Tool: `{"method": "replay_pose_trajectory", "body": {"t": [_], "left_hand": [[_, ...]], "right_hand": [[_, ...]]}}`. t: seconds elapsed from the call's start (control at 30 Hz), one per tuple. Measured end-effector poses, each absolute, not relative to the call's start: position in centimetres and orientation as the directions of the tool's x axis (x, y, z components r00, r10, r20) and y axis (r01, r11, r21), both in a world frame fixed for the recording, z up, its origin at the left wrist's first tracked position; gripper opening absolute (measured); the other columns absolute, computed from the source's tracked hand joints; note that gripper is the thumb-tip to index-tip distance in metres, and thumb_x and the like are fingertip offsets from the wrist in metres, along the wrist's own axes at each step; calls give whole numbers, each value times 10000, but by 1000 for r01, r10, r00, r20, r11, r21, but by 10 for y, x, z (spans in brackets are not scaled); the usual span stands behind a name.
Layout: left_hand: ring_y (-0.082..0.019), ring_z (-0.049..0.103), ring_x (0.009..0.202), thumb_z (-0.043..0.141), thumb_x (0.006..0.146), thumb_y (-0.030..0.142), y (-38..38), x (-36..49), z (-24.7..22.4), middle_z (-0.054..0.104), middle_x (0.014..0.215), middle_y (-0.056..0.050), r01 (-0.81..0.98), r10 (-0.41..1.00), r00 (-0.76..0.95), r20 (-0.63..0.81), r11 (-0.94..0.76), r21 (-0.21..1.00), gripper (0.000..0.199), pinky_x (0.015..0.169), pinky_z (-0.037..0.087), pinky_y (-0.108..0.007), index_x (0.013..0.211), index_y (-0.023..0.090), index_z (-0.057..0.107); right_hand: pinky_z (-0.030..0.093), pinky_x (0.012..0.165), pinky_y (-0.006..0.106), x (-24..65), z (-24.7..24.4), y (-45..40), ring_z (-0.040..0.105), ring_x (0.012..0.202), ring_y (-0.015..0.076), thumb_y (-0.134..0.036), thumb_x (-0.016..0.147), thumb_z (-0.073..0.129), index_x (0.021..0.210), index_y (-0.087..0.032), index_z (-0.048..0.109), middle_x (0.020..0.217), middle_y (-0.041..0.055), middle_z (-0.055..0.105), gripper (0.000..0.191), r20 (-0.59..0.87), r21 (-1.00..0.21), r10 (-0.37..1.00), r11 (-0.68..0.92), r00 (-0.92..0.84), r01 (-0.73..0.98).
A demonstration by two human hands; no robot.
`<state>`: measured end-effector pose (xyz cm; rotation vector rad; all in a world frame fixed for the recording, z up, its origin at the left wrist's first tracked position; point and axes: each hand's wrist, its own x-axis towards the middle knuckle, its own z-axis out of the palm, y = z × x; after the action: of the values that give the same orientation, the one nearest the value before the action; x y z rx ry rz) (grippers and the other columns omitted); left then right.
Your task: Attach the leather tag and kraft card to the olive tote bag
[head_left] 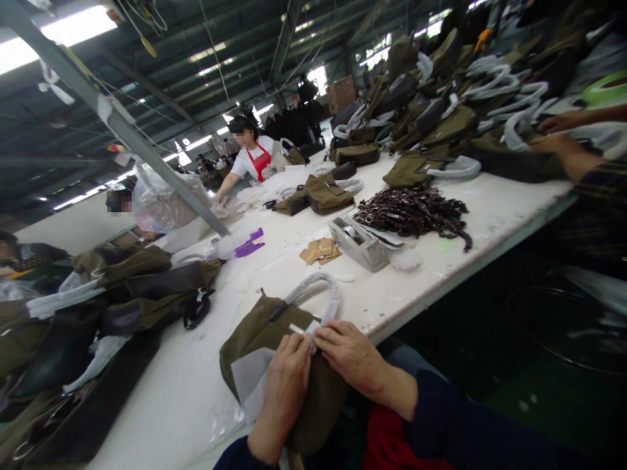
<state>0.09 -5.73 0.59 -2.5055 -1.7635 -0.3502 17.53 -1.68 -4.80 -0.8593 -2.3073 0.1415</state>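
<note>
An olive-green handbag (255, 320) lies at the table's near edge, its looped handle (332, 287) wrapped in white padding. Both of my hands meet at the near end of that handle. My left hand (289, 375) has its fingers bent and pressed against the wrap from the left. From the right, my right hand (350, 352) pinches the same wrapped end. A white sheet (252, 378) rests against the bag beside my left wrist. What exactly sits between the fingertips is partly hidden.
A grey tape dispenser (360, 245), tan cards (319, 251) and a heap of dark brown straps (411, 212) lie beyond the bag. Piled handbags (147, 287) cover the left; more fill the back right. A co-worker's hands (558, 140) touch a bag there. Another person (252, 153) stands across the table.
</note>
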Motion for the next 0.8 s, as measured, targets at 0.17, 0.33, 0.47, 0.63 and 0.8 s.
{"method": "replay_pose_trajectory", "body": {"t": [0.17,0.33,0.47,0.63,0.8], "left_hand": [[-220,610,989,534,912,102,-68,-4,14,666,1111,-55,931,930,339,145,-353,90,264,894,563,-398,1126,205,650],[-213,616,1010,531,914,104,-67,-8,7,674,1124,-57,930,926,355,127,-364,55,286,919,560,-377,1145,208,663],[-212,626,1056,533,899,90,-67,-19,-7,674,1168,-58,922,911,378,166,-386,15,375,934,558,-339,1232,230,636],[-220,633,1122,524,873,66,-64,-34,-32,678,1220,-26,906,875,419,242,-419,-52,455,972,543,-318,1253,290,634],[-204,653,1090,527,868,87,-58,-42,-40,691,1213,-18,874,839,485,247,-476,-98,449,917,555,-257,1251,295,633]], "right_hand": [[457,992,409,177,-49,-15,509,1171,260,-189,915,593,1217,-187,603,1264,48,635,302,559,-326,611,783,-561,529],[452,1005,437,180,-40,-22,500,1192,275,-195,912,590,1260,-197,589,1297,63,615,348,482,-378,627,779,-613,500],[435,1032,407,217,-9,5,519,1196,234,-284,936,565,1246,-244,615,1298,62,610,317,474,-573,692,712,-545,406],[490,791,288,295,29,97,626,875,189,-351,946,493,1049,-155,680,998,76,706,290,372,-815,928,330,-7,477],[419,711,248,319,38,164,620,782,177,-243,856,579,869,-158,739,847,62,729,181,233,-654,972,188,-41,733]]}}
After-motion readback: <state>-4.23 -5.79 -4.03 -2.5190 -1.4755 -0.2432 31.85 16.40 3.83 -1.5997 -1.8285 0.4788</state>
